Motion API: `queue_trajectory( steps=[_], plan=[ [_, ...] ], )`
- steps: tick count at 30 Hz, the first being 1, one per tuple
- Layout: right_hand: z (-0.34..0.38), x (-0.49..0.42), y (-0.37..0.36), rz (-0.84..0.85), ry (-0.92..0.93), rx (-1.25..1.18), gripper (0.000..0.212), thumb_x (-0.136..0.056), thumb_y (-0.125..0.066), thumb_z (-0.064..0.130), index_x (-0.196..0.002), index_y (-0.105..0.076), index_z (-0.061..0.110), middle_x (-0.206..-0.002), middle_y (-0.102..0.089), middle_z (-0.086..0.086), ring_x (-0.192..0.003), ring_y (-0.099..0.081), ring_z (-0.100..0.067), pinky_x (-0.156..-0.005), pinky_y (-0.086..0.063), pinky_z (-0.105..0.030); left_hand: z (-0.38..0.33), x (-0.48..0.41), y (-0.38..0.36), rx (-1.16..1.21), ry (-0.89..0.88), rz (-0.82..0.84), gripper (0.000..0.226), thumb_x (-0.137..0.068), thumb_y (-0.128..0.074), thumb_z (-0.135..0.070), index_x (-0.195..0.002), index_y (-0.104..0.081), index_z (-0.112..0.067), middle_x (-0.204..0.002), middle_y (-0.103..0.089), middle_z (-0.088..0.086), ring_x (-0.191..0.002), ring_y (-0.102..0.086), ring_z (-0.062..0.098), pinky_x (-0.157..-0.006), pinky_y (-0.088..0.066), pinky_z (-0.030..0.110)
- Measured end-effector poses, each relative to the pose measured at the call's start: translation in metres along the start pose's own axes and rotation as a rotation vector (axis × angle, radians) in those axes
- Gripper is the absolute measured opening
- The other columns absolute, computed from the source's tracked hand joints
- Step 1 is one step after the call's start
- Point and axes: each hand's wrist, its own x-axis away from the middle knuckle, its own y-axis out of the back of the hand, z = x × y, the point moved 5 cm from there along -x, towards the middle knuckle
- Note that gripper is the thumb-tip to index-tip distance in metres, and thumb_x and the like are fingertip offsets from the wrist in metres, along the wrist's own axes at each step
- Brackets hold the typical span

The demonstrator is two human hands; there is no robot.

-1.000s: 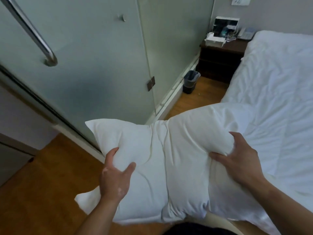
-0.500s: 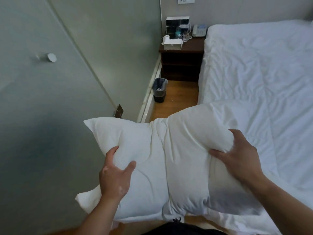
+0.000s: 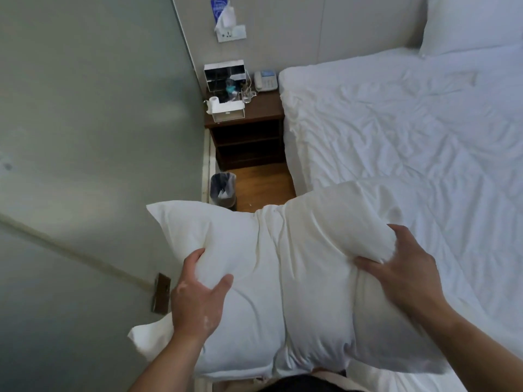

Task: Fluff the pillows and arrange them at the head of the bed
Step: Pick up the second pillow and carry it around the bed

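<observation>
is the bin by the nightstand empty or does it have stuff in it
Not empty: the small dark lined bin shows pale crumpled material inside.

White pillow (image 3: 283,278) held off the bed (image 3: 396,131).
It lies crosswise, creased down the middle, its right end over the wrinkled bed; a second pillow (image 3: 467,21) leans at the head.
</observation>
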Motion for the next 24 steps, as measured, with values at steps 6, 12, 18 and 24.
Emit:
queue_trajectory(
  steps=[6,12,18,24],
  plan=[
    [0.037,-0.06,-0.024,-0.083,-0.071,-0.045,0.07,-0.07,-0.089,0.039,-0.127,-0.05,0.029,-0.086,-0.058,0.014,-0.083,-0.051,-0.019,-0.074,-0.038,-0.035,-0.043,-0.114,-0.009,-0.032,-0.103,0.066,0.068,-0.075,-0.081,-0.032,-0.135,-0.05,-0.027,-0.127,-0.065,0.006,-0.114,-0.058,0.035,-0.097,-0.045,0.042],
    [0.063,-0.152,-0.047,-0.117,-0.115,-0.056,0.071,-0.07,-0.088,0.041,-0.128,-0.049,0.031,-0.09,-0.06,0.009,-0.084,-0.052,-0.02,-0.075,-0.04,-0.035,-0.091,-0.22,-0.043,-0.051,-0.155,0.107,0.069,-0.076,-0.081,-0.035,-0.136,-0.048,-0.026,-0.129,-0.063,0.006,-0.116,-0.056,0.035,-0.099,-0.044,0.044],
    [0.092,-0.282,-0.068,-0.088,-0.104,-0.065,0.07,-0.069,-0.088,0.04,-0.127,-0.049,0.032,-0.096,-0.062,0.005,-0.084,-0.052,-0.02,-0.075,-0.039,-0.035,-0.15,-0.321,-0.084,-0.033,-0.114,0.098,0.069,-0.075,-0.082,-0.03,-0.136,-0.049,-0.026,-0.127,-0.064,0.007,-0.116,-0.056,0.035,-0.097,-0.043,0.041],
    [0.13,-0.396,-0.072,-0.081,-0.081,-0.076,0.069,-0.071,-0.088,0.038,-0.128,-0.049,0.031,-0.085,-0.054,0.023,-0.082,-0.051,-0.018,-0.074,-0.038,-0.034,-0.21,-0.413,-0.111,-0.013,-0.109,0.075,0.069,-0.075,-0.083,-0.027,-0.136,-0.05,-0.025,-0.125,-0.065,0.006,-0.115,-0.056,0.034,-0.093,-0.042,0.039]
  ],
)
